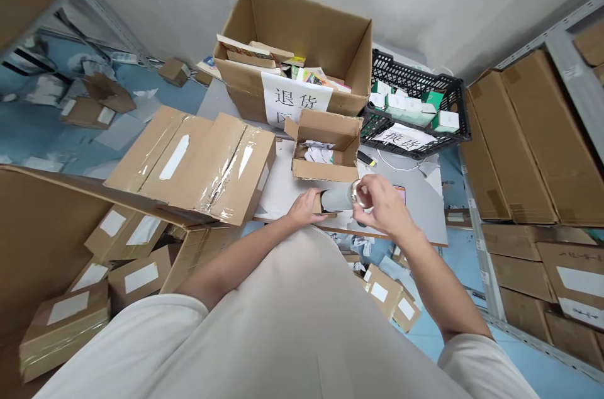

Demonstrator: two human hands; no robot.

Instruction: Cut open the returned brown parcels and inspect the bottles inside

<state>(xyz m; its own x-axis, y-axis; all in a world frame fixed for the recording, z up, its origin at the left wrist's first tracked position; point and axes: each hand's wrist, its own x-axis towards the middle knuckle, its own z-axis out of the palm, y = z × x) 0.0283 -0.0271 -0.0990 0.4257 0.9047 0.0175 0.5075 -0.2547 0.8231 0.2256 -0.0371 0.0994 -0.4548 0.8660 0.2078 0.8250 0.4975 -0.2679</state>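
At the table's front edge my left hand is closed around a small cardboard box. A grey tumbler with a shiny metal ring lies on its side, one end at the box's open mouth. My right hand grips the tumbler's ringed end; the fingers hide part of it. How far the tumbler reaches into the box is hidden. Just behind it stands a small open carton with crumpled white papers inside.
A large open carton of books stands at the back. Right of it is a black crate of small boxes. Taped cartons fill the table's left side. A phone and a black-and-yellow cutter lie on the table.
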